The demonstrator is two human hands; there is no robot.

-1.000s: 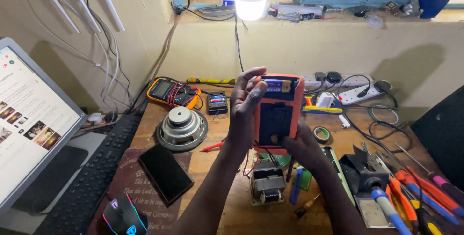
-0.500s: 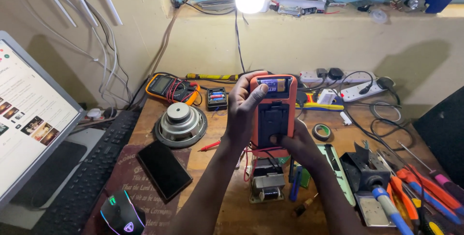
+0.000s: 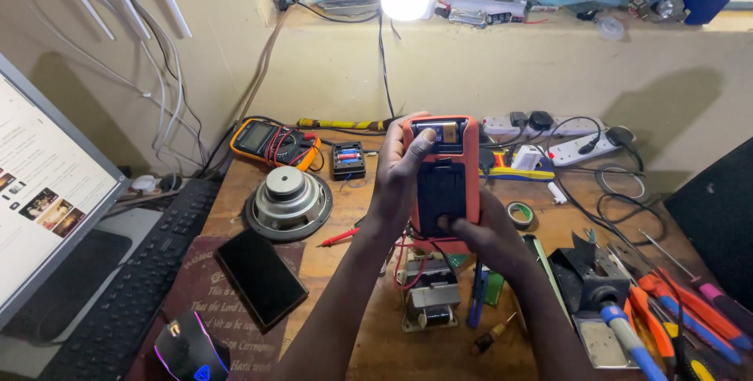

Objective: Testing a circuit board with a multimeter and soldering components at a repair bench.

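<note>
I'm seeing left grip (image 3: 404, 163) clamping orange meter (image 3: 441, 185) back-side up, thumb pressing its battery (image 3: 439, 131), right grip (image 3: 488, 234) clamping its lower end, transformer board (image 3: 427, 295) lying just below on desk (image 3: 345, 271)

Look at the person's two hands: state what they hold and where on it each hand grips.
Both hold an orange multimeter, back facing up. The left hand grips its upper left edge; the right hand supports its lower end.

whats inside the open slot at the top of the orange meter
A rectangular battery sits in the open compartment of the orange meter, with the left hand thumb pressing its edge. Its terminals and whatever lies beneath it are covered. The right hand holds the bottom.
</note>
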